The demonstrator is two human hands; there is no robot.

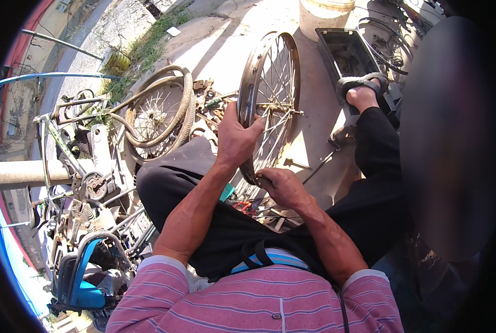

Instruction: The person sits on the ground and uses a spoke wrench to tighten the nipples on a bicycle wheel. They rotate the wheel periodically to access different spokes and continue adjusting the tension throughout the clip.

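A spoked bicycle wheel [249,83] stands upright between my bent legs, its dark bare rim side turned toward the left and no tire on it. My left hand [238,137] is wrapped round the rim on its near left part, thumb over the inner side by the spokes. Lower down, my right hand [285,187] is closed at the rim's nearest end, fingers and thumb pressed against it. Whether it also pinches something small there is hidden. The hub axle [292,111] sticks out to the right.
Left of me lie another wheel with a loose tire [188,105], a bicycle frame [56,136] and piled metal parts. A black crate [328,53] stands beyond my sandalled foot [361,94], with a pale bucket [325,16] behind. A hammer-like tool [298,164] lies on the ground.
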